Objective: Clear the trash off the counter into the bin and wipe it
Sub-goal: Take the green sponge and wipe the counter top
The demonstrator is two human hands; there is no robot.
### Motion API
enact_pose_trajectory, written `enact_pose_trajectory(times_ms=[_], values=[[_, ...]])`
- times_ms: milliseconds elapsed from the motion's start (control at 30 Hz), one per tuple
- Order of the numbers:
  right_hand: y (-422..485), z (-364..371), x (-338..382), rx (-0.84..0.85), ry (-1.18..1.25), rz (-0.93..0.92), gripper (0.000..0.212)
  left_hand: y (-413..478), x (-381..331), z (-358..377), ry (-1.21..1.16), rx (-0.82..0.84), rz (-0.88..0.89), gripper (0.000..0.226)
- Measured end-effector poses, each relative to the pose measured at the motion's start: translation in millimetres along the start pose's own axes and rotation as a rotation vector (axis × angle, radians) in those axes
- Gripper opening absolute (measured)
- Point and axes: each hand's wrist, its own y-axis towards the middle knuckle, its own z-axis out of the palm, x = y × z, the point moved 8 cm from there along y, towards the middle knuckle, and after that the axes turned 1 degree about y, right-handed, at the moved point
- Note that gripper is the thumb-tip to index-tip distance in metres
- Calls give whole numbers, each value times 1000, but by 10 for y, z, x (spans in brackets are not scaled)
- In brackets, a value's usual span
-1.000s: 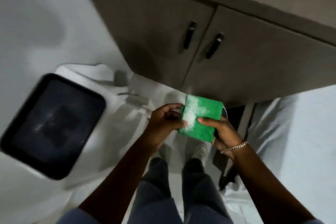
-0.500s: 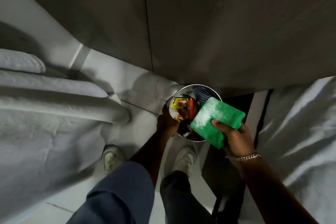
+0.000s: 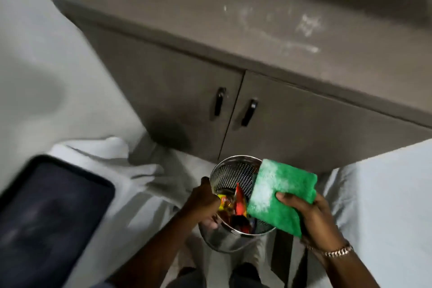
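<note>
Grey cabinet doors fill the far side, and above them the desk has swung back into sight, streaked with white powder on its right part. Half a second ago I was looking almost straight down at the bin on the floor; now the metal mesh bin sits higher and tilted toward me, so I judge I am lifting it by the rim. My left hand is clamped on the bin's near-left rim, fingers curled over the edge, with bright snack wrappers inside. My right hand grips the folded green cloth, dusted white on its left half, which overlaps the bin's right rim. Since the trash is already in the bin and powder shows on the desk, I take the wiping as unfinished. A dark tray lies on white bedding at near left, blurred by my head motion.
</note>
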Motion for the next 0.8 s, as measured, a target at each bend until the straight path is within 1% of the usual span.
enact_pose_trajectory(times_ms=[67,100,167,200,267,367,433,533,567,600,633,700,733,767,800], values=[[-262,236,513,23,-16,-70,41,-430,-358,-325,122,2,65,34],[-382,338,759,37,-22,-105,41,-602,-504,-480,169,11,81,31],[-539,478,1226,60,-55,-169,40,-867,-763,-720,216,58,94,17],[-564,523,1432,69,-100,-192,40,-942,-855,-801,205,87,91,17],[-559,588,1926,53,-223,-261,39,-1049,-1091,-997,144,112,103,29],[-349,669,2712,5,-420,-389,29,-1087,-1358,-1201,94,118,145,31],[-101,727,3213,-72,-560,-485,24,-1123,-1453,-1269,28,142,189,33],[388,881,3864,-310,-998,-725,28,-1141,-1513,-1311,-108,207,280,43],[555,915,4002,-382,-1108,-760,31,-1153,-1519,-1341,-94,189,273,39],[733,938,4083,-419,-1211,-751,35,-1147,-1521,-1349,-84,178,267,31],[921,968,4097,-416,-1326,-706,40,-1133,-1532,-1350,-99,194,284,25],[1208,1048,3949,-327,-1520,-571,51,-1078,-1579,-1339,-169,240,302,28],[1273,1125,3857,-278,-1598,-542,52,-1011,-1570,-1337,-163,230,251,27],[1256,1235,3771,-235,-1671,-562,48,-934,-1527,-1346,-123,201,174,26],[1165,1352,3677,-189,-1730,-623,43,-861,-1471,-1369,-67,155,102,26]])
